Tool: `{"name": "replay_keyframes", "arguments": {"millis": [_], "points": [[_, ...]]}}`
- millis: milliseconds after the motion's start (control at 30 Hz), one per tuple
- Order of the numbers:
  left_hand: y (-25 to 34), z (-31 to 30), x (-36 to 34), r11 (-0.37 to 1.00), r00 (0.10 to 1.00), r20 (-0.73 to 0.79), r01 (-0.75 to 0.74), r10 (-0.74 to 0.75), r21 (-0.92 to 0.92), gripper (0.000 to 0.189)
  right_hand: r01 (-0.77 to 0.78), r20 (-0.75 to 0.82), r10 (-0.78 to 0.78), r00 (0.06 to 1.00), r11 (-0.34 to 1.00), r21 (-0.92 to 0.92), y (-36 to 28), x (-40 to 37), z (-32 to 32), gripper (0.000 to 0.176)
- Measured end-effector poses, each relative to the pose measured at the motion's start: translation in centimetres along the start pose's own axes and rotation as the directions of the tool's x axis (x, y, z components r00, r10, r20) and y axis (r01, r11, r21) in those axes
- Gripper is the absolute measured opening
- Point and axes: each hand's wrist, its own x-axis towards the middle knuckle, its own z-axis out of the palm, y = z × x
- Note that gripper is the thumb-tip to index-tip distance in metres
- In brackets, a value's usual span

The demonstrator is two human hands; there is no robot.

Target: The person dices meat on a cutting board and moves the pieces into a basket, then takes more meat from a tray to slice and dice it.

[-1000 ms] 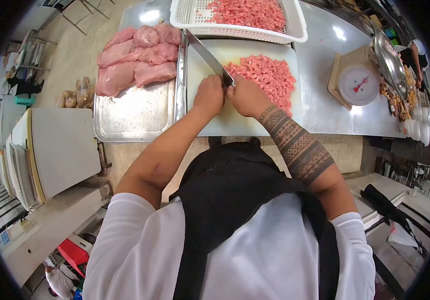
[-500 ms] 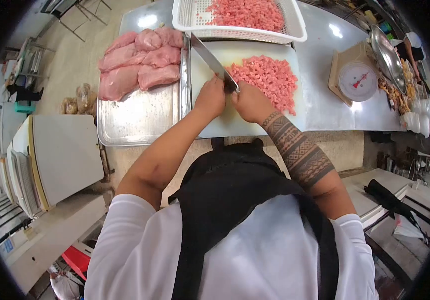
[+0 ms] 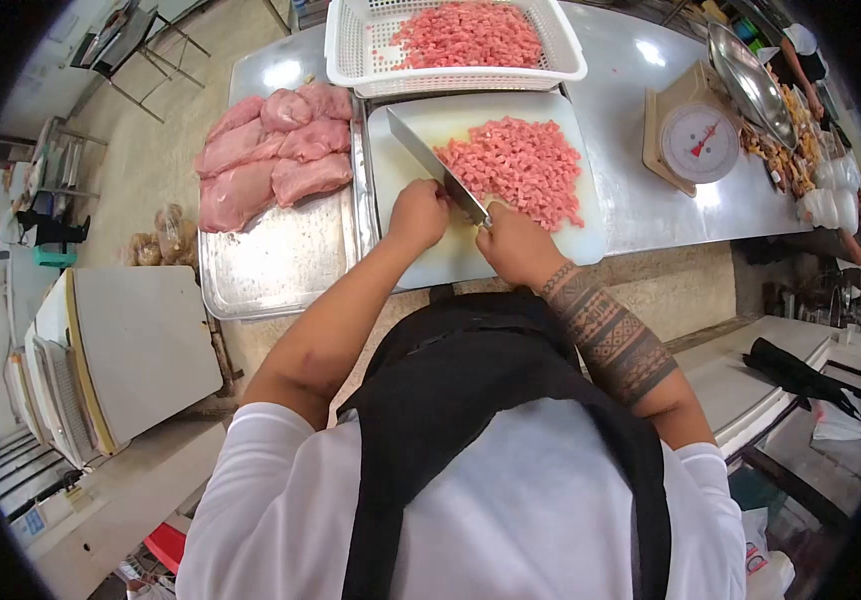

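Head view: right hand [image 3: 516,243] grips a knife [image 3: 433,164]; left hand [image 3: 420,214] beside it, its grip unclear.

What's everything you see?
Table: one, silver, ahead
Cutting board: one, white, on table
Tray: one, silver, left of board
Big meat pieces: several, pink, on tray
Basket: one, white, behind board
Meat cubes: many, pink, on board, in basket
Knife: one, silver, over board
Scale: one, beige, right of board
Pan: one, silver, by scale
Bundle: one, black, far right
Elsewhere: more things, some too small to tell
Apron: one, black, lower middle
Left hand: one, bare, near knife
Right hand: one, bare, holding knife
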Motion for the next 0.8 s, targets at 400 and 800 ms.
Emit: {"name": "replay_keyframes", "arguments": {"millis": [400, 800], "points": [[1.0, -3.6, -5.2, 1.0, 0.997, -0.077, -0.016, 0.018, 0.015, 0.024, 0.185, -0.028, -0.192, 0.981, 0.969, -0.162, 1.5, -0.1, -5.6, 0.026], [15.2, 2.3, -2.3, 0.793, 0.903, 0.057, -0.403, 0.426, 0.457, 0.072, 0.541, -0.04, -0.64, 0.767, 0.68, -0.494, 9.5, -2.2, -12.1, 0.017]]}}
